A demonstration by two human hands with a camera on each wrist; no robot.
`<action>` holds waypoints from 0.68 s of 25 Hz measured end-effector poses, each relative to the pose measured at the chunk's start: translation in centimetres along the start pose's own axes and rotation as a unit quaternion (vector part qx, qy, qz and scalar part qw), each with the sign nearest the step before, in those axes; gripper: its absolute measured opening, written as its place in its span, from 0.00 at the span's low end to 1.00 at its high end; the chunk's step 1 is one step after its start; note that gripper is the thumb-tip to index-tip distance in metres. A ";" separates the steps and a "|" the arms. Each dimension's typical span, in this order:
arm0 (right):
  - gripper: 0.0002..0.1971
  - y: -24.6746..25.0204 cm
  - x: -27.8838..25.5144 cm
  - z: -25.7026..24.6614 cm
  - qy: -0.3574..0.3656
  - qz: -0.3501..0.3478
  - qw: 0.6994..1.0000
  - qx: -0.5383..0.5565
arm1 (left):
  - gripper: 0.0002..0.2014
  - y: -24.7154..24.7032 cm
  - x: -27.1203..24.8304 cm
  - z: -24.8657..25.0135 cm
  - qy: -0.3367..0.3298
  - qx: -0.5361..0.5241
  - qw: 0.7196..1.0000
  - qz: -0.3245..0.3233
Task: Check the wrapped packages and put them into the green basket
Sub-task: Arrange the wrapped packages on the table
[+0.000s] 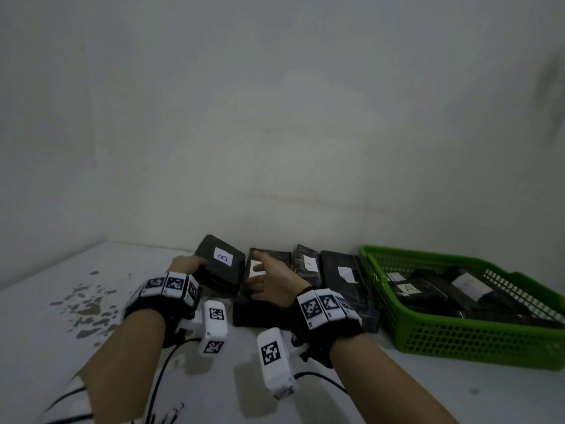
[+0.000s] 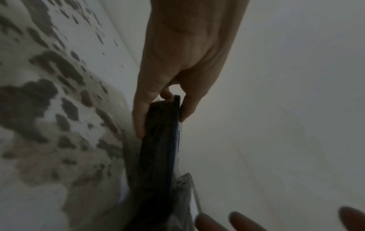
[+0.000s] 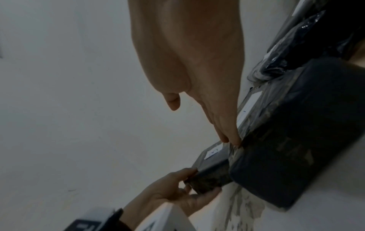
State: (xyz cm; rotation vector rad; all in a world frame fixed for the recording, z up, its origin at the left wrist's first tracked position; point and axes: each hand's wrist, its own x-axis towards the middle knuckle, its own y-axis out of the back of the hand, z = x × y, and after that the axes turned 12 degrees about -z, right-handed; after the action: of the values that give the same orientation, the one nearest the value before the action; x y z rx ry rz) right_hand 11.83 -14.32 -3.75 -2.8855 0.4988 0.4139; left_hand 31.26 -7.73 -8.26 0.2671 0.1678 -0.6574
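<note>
Four black wrapped packages with white labels lie in a row against the wall. My left hand [image 1: 183,265] grips the left edge of the leftmost package [image 1: 220,264], thumb on top and fingers beneath, tilting it up off the table. The left wrist view shows this package [image 2: 158,140] edge-on, held by that hand [image 2: 168,93]. With straight fingers, my right hand [image 1: 270,278] touches the top of the second package [image 1: 260,307]; its fingertips [image 3: 231,137] lie by that package's label [image 3: 248,107]. The green basket [image 1: 458,332] stands at the right and holds several packages [image 1: 419,290].
Two more packages [image 1: 307,264] [image 1: 347,280] lie between the second package and the basket. A plain wall stands right behind the row. Dark flaked stains [image 1: 88,307] mark the white table at the left. Cables [image 1: 165,371] trail from my wrists near the front edge.
</note>
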 end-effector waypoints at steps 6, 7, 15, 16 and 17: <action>0.29 1.0 -2.2 -0.8 0.102 0.080 0.992 -0.005 | 0.17 0.6 -7.1 4.8 -0.278 -0.132 0.941 0.144; 0.30 1.6 -3.1 -1.1 0.135 0.104 0.985 0.006 | 0.17 1.0 -8.3 5.4 -0.308 -0.162 0.930 0.115; 0.31 7.0 -13.1 0.1 0.303 0.053 0.951 0.005 | 0.05 -5.2 -17.9 6.0 -0.401 -0.120 0.901 -0.116; 0.27 7.4 -14.0 0.4 0.306 0.064 0.950 -0.016 | 0.04 -6.6 -18.3 5.8 -0.386 -0.132 0.904 -0.128; 0.23 7.8 -14.7 0.3 0.315 0.088 0.945 -0.018 | 0.06 -7.7 -18.5 5.5 -0.366 -0.141 0.909 -0.141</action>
State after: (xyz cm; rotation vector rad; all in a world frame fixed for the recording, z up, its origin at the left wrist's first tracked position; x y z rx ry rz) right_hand -4.24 -17.05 -0.65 -2.9715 0.8494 -0.5118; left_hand 12.39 -4.51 -0.05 -0.2997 -0.4277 -0.9678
